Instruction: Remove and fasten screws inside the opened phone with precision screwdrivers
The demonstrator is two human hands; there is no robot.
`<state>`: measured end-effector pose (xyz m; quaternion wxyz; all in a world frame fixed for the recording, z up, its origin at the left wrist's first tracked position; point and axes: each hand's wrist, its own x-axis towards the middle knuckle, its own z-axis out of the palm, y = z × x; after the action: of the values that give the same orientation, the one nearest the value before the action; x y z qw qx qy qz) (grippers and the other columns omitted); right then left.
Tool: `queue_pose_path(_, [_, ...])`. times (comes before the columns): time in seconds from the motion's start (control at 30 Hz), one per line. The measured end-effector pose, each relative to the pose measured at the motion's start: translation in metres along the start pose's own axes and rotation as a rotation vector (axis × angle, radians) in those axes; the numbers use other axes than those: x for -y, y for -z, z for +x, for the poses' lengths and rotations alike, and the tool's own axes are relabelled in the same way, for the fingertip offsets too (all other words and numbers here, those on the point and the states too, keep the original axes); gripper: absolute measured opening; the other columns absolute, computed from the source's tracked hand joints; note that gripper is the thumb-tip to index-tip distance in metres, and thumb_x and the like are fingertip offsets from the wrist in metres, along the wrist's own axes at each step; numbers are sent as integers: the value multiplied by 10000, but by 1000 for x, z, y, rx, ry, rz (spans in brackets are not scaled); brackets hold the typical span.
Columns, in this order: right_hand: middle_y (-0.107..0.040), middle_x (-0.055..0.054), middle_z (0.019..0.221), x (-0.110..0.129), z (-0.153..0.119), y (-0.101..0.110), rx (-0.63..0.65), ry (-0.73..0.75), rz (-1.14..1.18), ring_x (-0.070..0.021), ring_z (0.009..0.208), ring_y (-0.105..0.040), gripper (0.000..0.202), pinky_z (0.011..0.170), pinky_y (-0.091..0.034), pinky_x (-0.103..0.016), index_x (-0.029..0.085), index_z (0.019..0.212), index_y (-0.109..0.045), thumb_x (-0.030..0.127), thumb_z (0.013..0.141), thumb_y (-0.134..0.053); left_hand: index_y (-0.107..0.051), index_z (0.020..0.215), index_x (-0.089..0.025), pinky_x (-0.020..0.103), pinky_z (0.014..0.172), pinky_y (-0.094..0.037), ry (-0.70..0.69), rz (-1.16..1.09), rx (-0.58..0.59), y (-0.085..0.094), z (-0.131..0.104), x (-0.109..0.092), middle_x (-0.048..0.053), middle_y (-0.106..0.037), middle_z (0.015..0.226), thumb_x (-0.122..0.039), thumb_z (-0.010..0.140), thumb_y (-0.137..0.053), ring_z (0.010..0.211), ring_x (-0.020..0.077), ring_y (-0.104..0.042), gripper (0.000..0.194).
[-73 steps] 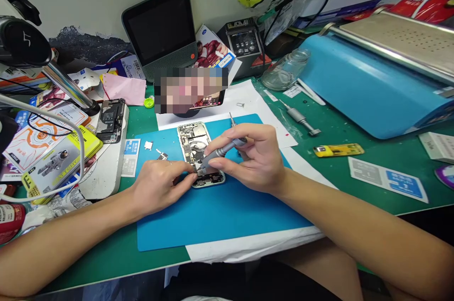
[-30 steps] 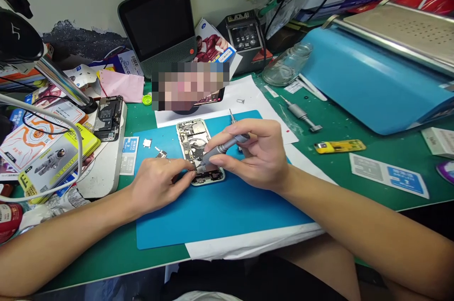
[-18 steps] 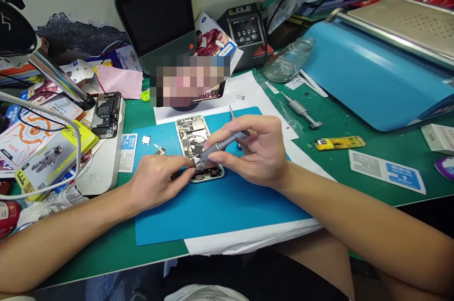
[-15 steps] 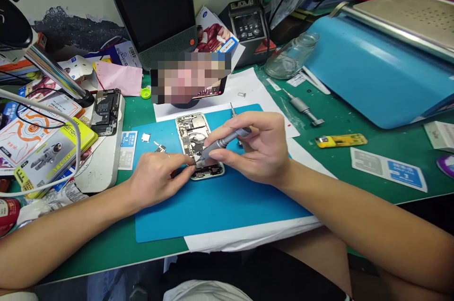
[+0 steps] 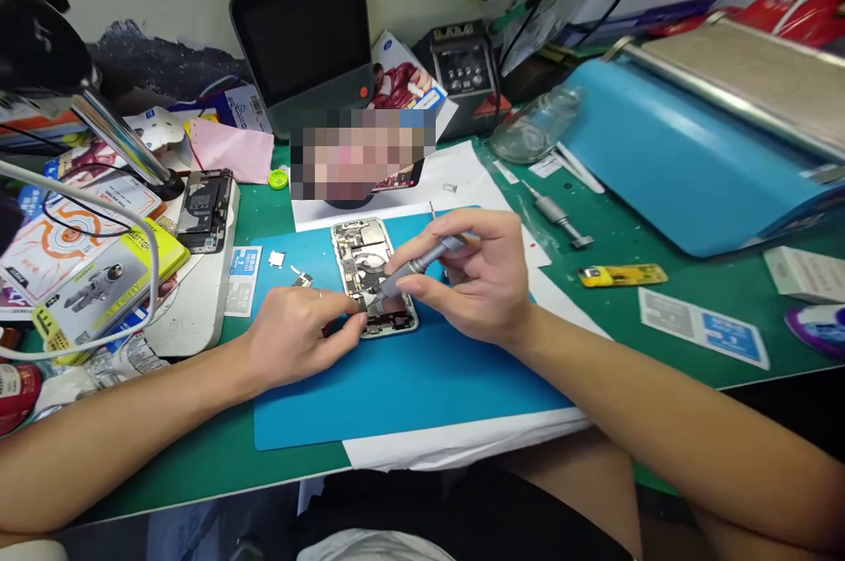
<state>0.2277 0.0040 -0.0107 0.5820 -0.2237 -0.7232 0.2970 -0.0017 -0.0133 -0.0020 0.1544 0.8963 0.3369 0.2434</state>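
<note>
Fingers and thumb of the right hand close around a slim gray tool, held slantwise over the opened phone near the center of the frame, its lower end at the phone's inner parts. The left hand has its thumb and forefinger nearly together at the phone's lower left edge; whether they grip anything is too small to tell. The phone lies on a blue mat, with two small metallic parts to its left. That mat sits on the green counter, partly over white paper. At the left of the frame, a second opened phone rests on a white device, beside a yellow battery box. Toward the right are a gray screwdriver, a yellow tool, a printed card and, higher up, a glass jar lying on its side.
</note>
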Motion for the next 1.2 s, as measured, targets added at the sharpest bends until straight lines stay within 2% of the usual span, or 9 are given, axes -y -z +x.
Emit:
queue_pose_path(0.27, [-664, 31, 845, 2, 3, -1, -11, -8, -28, -181, 674, -735, 418, 585, -617, -334, 370, 1223, -501, 228, 906, -734, -720, 818, -188, 251, 506, -347, -43, 6, -2, 1, 2, 1, -39, -611, 543, -294, 1000, -556, 473, 105, -550, 267])
queue_pose_path(0.47, [-680, 35, 861, 4, 3, 1, -40, 5, -38, -155, 693, -736, 396, 562, -602, -282, 321, 1165, -536, 227, 869, -781, -729, 878, -186, 241, 511, -355, -55, 8, -20, 0, 2, 1, -51, -606, 535, -280, 985, -587, 458, 99, -537, 201])
queue_pose_path(0.63, [-677, 27, 889, 5, 3, 2, -16, 12, -24, -150, 722, -739, 426, 587, -606, -272, 330, 1195, -533, 168, 876, -764, -724, 889, -194, 232, 510, -371, -53, 2, -29, 0, 3, 0, -59, -607, 543, -280, 986, -584, 466, 96, -551, 190])
queue_pose_path(0.77, [-671, 22, 894, 5, 3, 2, -2, 47, -70, -146, 722, -737, 418, 597, -615, -266, 312, 1210, -519, 183, 888, -753, -724, 894, -195, 236, 506, -367, -60, -1, -36, -1, 2, 1, -63, -610, 548, -264, 970, -605, 461, 97, -546, 157])
queue_pose_path(1.0, [-652, 18, 940, 6, 5, 4, 26, 43, -73, -137, 754, -744, 434, 597, -610, -246, 328, 1229, -497, 168, 903, -733, -721, 871, -181, 233, 496, -352, -57, -8, -41, 0, 3, 0, -63, -590, 536, -253, 957, -613, 448, 94, -518, 155])
queue_pose_path(1.2, [-601, 19, 966, 5, 2, 3, 29, 45, -44, -114, 786, -743, 405, 634, -618, -212, 290, 1207, -512, 177, 896, -745, -695, 803, -171, 223, 486, -343, -42, -36, -49, 1, 4, -2, -70, -551, 507, -210, 914, -587, 426, 83, -486, 160])
